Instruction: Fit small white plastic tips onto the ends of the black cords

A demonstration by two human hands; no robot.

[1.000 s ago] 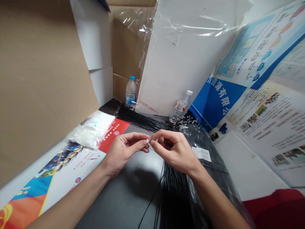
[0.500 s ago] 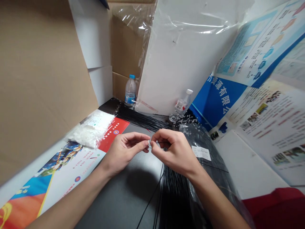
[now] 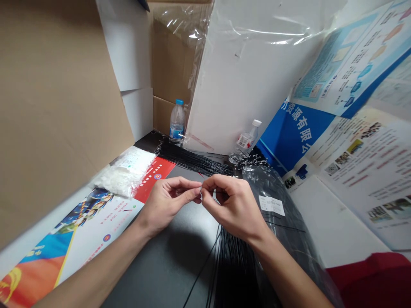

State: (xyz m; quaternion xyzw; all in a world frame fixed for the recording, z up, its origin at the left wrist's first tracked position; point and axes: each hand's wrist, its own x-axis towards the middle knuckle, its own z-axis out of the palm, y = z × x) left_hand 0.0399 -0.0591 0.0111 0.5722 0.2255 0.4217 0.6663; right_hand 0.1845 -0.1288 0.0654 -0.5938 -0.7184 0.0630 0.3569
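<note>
My left hand (image 3: 170, 201) is closed in a pinch, its thumb and forefinger around a tiny white plastic piece that is now almost hidden. Against those fingertips, my right hand (image 3: 229, 203) pinches a thin black wire (image 3: 218, 192), a short stretch of which shows behind the fingers. Both hands hover over the dark grey tabletop (image 3: 150, 273). Under and beside my right wrist lies a thick bundle of black wires (image 3: 236, 256), a few strands straying to the left.
Another wire bundle (image 3: 195, 159) with pale tips lies at the back, near a blue-capped bottle (image 3: 177, 122). A white-capped bottle (image 3: 245, 141) leans behind white-tipped wires (image 3: 255, 160). A bag of white parts (image 3: 126, 171) is left; a clear plastic bag (image 3: 289, 235) is right. Cardboard (image 3: 58, 107) encloses the left.
My right hand has shifted slightly left, so the fingertips of both hands now meet. The small white piece between them shows less than before.
</note>
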